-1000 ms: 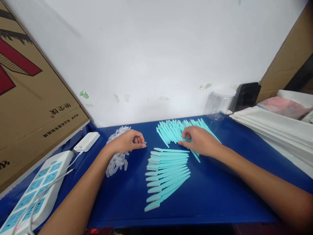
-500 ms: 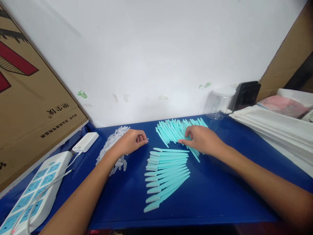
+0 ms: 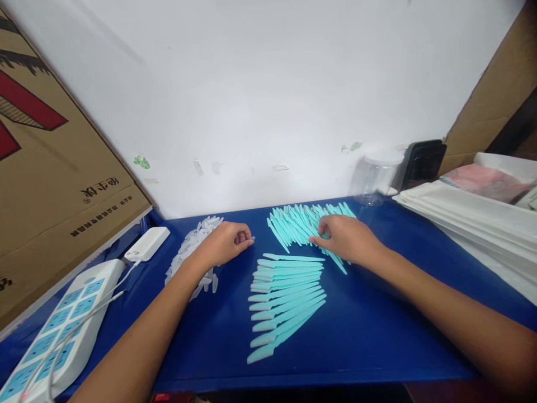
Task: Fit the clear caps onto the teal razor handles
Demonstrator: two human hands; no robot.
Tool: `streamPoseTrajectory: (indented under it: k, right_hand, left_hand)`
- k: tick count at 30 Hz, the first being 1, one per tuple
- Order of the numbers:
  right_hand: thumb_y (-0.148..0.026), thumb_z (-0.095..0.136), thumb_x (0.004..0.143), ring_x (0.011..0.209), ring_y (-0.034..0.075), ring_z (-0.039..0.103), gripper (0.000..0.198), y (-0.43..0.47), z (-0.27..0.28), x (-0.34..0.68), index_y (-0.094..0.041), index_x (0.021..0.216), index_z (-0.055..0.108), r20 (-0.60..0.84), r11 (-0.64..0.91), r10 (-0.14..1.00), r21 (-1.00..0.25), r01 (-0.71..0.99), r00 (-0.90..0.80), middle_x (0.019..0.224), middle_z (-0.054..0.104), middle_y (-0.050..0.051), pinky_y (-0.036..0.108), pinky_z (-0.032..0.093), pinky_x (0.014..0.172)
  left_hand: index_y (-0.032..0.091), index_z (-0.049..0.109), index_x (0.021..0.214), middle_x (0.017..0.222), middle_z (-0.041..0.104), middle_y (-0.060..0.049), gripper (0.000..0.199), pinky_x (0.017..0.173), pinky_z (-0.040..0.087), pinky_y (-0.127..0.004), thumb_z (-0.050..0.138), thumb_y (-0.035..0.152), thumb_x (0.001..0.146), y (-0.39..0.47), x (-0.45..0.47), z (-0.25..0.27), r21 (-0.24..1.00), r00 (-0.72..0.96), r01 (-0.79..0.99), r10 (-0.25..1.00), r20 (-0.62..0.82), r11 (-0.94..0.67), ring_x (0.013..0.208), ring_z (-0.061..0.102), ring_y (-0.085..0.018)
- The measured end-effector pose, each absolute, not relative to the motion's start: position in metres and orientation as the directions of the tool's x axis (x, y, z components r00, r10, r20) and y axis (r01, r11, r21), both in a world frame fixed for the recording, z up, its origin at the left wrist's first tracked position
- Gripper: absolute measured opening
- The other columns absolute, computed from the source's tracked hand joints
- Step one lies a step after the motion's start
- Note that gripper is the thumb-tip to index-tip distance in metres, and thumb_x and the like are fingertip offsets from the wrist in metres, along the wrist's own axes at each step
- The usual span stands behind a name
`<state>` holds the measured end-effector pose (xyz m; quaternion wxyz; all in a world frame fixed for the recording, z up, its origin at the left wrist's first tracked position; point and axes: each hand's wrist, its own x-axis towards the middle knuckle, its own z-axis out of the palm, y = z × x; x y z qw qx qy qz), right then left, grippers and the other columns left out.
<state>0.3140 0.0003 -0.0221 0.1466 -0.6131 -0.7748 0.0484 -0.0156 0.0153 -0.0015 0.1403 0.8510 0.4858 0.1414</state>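
My left hand point(image 3: 235, 243) is closed, thumb and index finger pinched on a small translucent cap whose tip just shows. It hovers beside a heap of whitish translucent caps point(image 3: 191, 246). My right hand point(image 3: 346, 238) rests over a pile of turquoise eyebrow razors point(image 3: 293, 221), its fingers curled around one razor point(image 3: 339, 264); the handle sticks out beneath the palm and the other end is hidden. Nearer to me, a fanned column of several turquoise razors point(image 3: 289, 296) lies with the wider, capped-looking ends to the left.
The blue table point(image 3: 377, 341) meets a white wall. At left are a power strip point(image 3: 62, 330) with cables, a white adapter point(image 3: 146, 243) and a large cardboard box point(image 3: 62, 184). At right stand a clear jar point(image 3: 375, 179), a black object point(image 3: 423, 162) and stacked white trays point(image 3: 470, 218).
My right hand has shifted very slightly to the right, and the razor end under it has moved along. The left hand stays almost still.
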Motion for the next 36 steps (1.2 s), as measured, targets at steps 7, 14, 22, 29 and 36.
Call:
streamPoseTrajectory:
  k: [7, 14, 22, 29, 36]
  right_hand:
    - [-0.045, 0.063, 0.094, 0.075, 0.021, 0.062, 0.03, -0.006, -0.021, 0.306, -0.018, 0.106, 0.07, 0.3, 0.392, 0.901, -0.253, 0.884, -0.314, 0.092, 0.069, 0.007, 0.031, 0.038, 0.062]
    - [-0.037, 0.057, 0.099, 0.082, 0.024, 0.062, 0.027, -0.004, -0.032, 0.302, -0.019, 0.101, 0.077, 0.315, 0.494, 0.851, -0.213, 0.843, -0.419, 0.082, 0.065, 0.007, 0.032, 0.039, 0.065]
    - [-0.046, 0.059, 0.097, 0.071, 0.019, 0.06, 0.031, -0.003, -0.033, 0.298, -0.02, 0.095, 0.075, 0.316, 0.429, 0.889, -0.327, 0.842, -0.33, 0.085, 0.068, 0.005, 0.032, 0.038, 0.064]
    - [-0.048, 0.066, 0.091, 0.072, 0.019, 0.061, 0.029, 0.003, -0.034, 0.281, -0.02, 0.083, 0.07, 0.287, 0.326, 0.928, -0.309, 0.893, -0.239, 0.087, 0.071, 0.004, 0.03, 0.037, 0.061]
    - [-0.057, 0.062, 0.092, 0.083, 0.024, 0.068, 0.039, 0.013, -0.033, 0.27, -0.02, 0.088, 0.072, 0.216, 0.25, 0.956, -0.25, 0.936, -0.198, 0.091, 0.075, 0.007, 0.032, 0.039, 0.063]
  left_hand:
    - [0.02, 0.072, 0.089, 0.073, 0.07, -0.004, 0.024, 0.06, 0.042, -0.027, 0.063, 0.042, 0.092, 0.017, -0.015, -0.004, 0.356, 0.505, 0.779, 0.853, 0.132, -0.517, 0.066, 0.062, -0.017]
    - [0.02, 0.072, 0.089, 0.074, 0.071, -0.003, 0.022, 0.06, 0.04, -0.028, 0.063, 0.039, 0.092, 0.012, -0.01, -0.001, 0.322, 0.518, 0.78, 0.842, 0.148, -0.536, 0.066, 0.062, -0.018]
    - [0.02, 0.072, 0.089, 0.073, 0.07, -0.003, 0.02, 0.06, 0.04, -0.028, 0.063, 0.037, 0.093, 0.01, -0.007, 0.0, 0.288, 0.522, 0.786, 0.837, 0.164, -0.547, 0.065, 0.061, -0.017]
    - [0.022, 0.071, 0.092, 0.1, 0.076, -0.006, 0.017, 0.079, 0.051, -0.032, 0.062, 0.035, 0.095, 0.007, 0.002, -0.013, 0.366, 0.565, 0.693, 0.783, 0.26, -0.622, 0.091, 0.069, -0.022]
    - [0.024, 0.063, 0.096, 0.148, 0.059, -0.007, 0.018, 0.116, 0.038, -0.047, 0.053, 0.038, 0.1, -0.003, 0.014, -0.019, 0.501, 0.678, 0.584, 0.723, 0.13, -0.638, 0.148, 0.041, -0.03]
